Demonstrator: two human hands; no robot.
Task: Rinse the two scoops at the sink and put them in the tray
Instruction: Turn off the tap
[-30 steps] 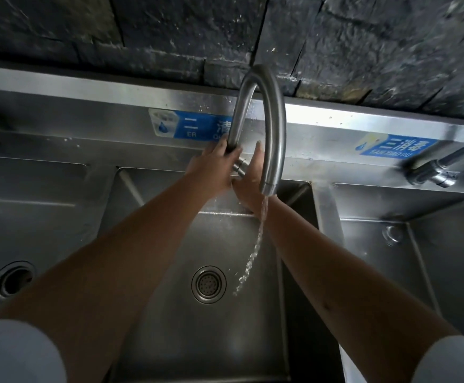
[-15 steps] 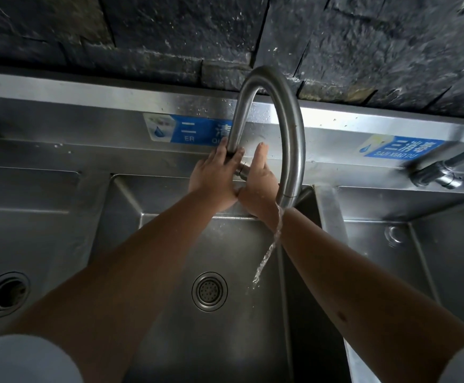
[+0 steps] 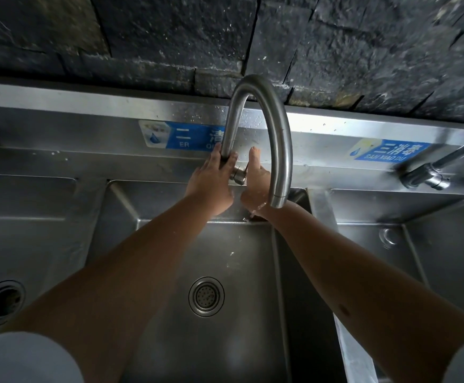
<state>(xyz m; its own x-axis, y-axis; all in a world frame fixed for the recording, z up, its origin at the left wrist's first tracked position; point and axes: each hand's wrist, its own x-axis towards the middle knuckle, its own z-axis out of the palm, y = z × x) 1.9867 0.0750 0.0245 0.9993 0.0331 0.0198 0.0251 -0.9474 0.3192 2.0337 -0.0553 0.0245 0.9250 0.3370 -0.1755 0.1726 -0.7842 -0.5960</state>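
Note:
A curved steel faucet rises from the back ledge over the middle sink basin. My left hand grips the lower part of the faucet's upright pipe. My right hand is closed on the small tap handle at the faucet's base. Only a thin dribble falls from the spout onto my right wrist. No scoop and no tray are in view.
A round drain strainer sits in the middle basin's floor. A left basin with a drain hole and a right basin flank it. A second tap sticks out at far right. Dark stone wall behind.
The stream of water from the spout has shrunk to a dribble. The spout has swung a little to the right. Both hands stay at the faucet's base.

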